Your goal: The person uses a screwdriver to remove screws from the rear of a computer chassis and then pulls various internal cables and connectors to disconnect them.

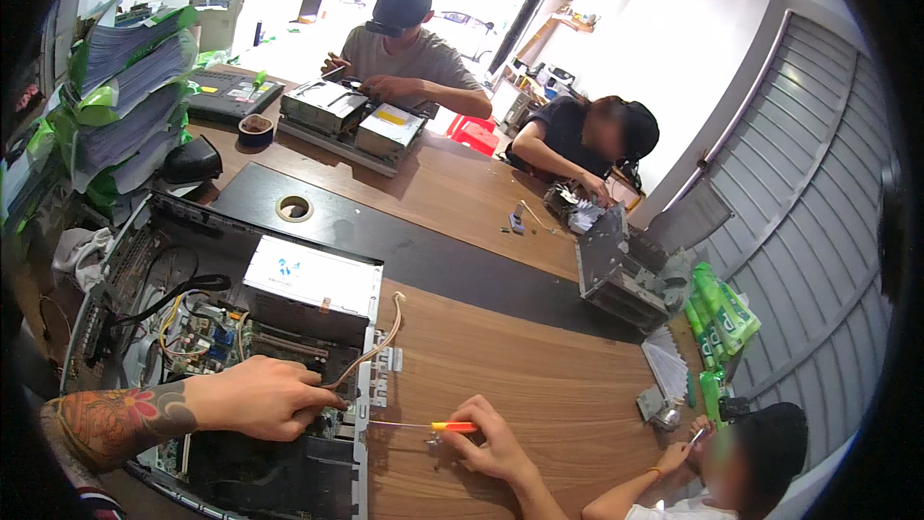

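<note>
An open desktop computer case (370, 462) lies before me, its boards and cables exposed. Inside it, my left hand (265, 400) reaches over to the right edge, fingers curled and pinched together; what they hold, if anything, is hidden. Just right of the case, my right hand (493, 443) grips a screwdriver (452, 428) by its orange and yellow handle. The thin shaft points left at the metal edge, close to my left fingertips. A loose cable (385, 342) rises over that edge. The white-topped power supply (313, 274) sits at the far side of the case.
Tape rolls (295, 209) and a black laptop (231, 96) lie on the wooden table (510, 347). Stacked papers (125, 96) rise at the left. Across the table, two people work on metal computer parts (351, 125); another person (731, 472) sits at the lower right.
</note>
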The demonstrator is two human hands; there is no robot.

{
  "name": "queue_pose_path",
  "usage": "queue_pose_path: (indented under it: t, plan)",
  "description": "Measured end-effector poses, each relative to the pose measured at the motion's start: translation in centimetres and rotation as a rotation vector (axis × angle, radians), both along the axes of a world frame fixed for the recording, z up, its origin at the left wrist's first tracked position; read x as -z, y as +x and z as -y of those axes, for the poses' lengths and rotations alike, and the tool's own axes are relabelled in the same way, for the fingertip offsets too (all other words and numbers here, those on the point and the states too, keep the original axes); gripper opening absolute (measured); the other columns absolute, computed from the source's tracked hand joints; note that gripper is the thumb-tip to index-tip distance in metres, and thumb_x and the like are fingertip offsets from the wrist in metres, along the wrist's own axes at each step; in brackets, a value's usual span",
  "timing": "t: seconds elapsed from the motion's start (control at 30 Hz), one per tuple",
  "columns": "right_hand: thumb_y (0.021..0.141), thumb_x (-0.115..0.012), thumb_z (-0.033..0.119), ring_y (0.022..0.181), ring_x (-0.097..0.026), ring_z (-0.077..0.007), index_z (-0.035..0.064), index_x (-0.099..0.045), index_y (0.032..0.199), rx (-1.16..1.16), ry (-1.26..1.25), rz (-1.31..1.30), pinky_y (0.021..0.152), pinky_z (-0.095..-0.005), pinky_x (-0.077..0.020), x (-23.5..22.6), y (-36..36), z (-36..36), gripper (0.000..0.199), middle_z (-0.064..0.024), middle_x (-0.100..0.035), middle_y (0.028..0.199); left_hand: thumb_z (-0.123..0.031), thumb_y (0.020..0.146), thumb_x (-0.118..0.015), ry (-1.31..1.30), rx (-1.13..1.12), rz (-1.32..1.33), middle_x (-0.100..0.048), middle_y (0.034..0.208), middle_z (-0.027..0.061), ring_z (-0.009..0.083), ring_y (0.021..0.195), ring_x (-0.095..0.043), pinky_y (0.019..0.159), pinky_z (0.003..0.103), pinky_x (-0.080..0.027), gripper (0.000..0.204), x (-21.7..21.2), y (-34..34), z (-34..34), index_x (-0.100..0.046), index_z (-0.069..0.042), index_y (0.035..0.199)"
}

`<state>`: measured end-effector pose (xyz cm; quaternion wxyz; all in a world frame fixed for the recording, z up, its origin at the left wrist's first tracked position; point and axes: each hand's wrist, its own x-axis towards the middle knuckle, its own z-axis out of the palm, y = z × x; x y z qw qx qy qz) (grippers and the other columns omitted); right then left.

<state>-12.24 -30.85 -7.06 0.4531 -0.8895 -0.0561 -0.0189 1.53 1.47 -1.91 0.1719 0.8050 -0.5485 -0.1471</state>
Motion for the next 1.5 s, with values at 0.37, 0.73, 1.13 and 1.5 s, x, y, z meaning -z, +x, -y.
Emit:
queue_pose_path:
  t: [0.37,0.73,1.13,1.5]
  plan:
    - [0.081,-0.081,0.012,0.084,-0.066,-0.0199,0.0034,-0.068,0.100,0.056,0.079,0.103,0.076,-0.0312,-0.0519,1.3,0.1,0.5,0.024,-0.0090,-0.067,0.093,-0.018,0.086,-0.057,-0.031,-0.001,-0.031,-0.062,0.091,0.0119,0.0328,0.088,-0.064,0.074,0.046,-0.053,0.037,0.1,-0.1,-0.1,-0.065,-0.013,0.122]
    - [0.084,-0.077,0.014,0.078,-0.064,-0.0218,0.0009,-0.068,0.095,0.089,0.000,0.095,0.071,-0.0323,-0.0501,1.5,-0.2,0.8,0.019,-0.0101,-0.067,0.086,-0.017,0.088,-0.056,-0.019,-0.006,-0.036,-0.063,0.093,0.0120,0.0328,0.089,-0.063,0.075,0.046,-0.053,0.036,0.1,0.0,0.1,-0.064,-0.013,0.123]
    - [0.081,-0.077,0.006,0.086,-0.062,-0.0230,0.0028,-0.067,0.094,0.078,0.067,0.154,0.074,-0.0332,-0.0519,0.6,0.0,-0.2,0.016,-0.0090,-0.066,0.091,-0.017,0.089,-0.056,-0.005,-0.022,-0.048,-0.063,0.094,0.0127,0.0338,0.091,-0.063,0.077,0.046,-0.052,0.035,-0.4,-0.2,0.2,-0.064,-0.012,0.123]
    - [0.074,-0.079,-0.001,0.087,-0.064,-0.0214,0.0041,-0.068,0.094,0.111,-0.061,0.309,0.073,-0.0314,-0.0535,1.0,-0.4,-0.6,0.024,-0.0092,-0.065,0.094,-0.017,0.089,-0.056,-0.012,-0.005,-0.063,-0.063,0.097,0.0144,0.0353,0.095,-0.063,0.079,0.047,-0.052,0.035,-0.3,-0.2,0.1,-0.063,-0.010,0.122]
